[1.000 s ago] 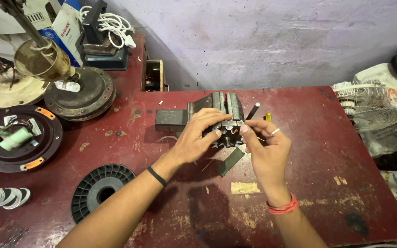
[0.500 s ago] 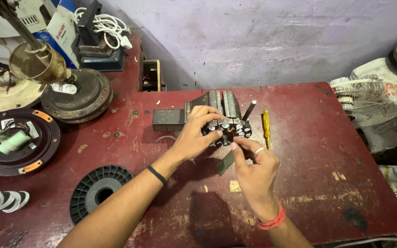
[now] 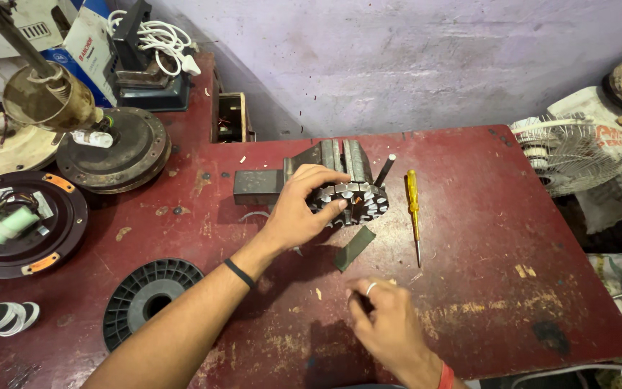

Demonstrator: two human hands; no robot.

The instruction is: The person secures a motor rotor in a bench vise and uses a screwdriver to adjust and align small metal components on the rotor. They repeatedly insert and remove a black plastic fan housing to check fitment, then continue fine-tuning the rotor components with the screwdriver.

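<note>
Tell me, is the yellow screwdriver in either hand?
No, the yellow screwdriver lies on the red table, apart from the left hand and right hand.

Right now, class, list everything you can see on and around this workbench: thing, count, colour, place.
Slotted metal core: one, grey, clamped in the vise.
Bench vise: one, dark grey, table middle.
Screwdriver: one, yellow handle, right of the core.
Paper strip: one, green, below the core.
Spool: one, black, front left.
Fan motor housings: several, dark, left.
Fan guard: one, white, right.
Table: one, red.
Left hand: on the core.
Right hand: on the table, front.
</note>
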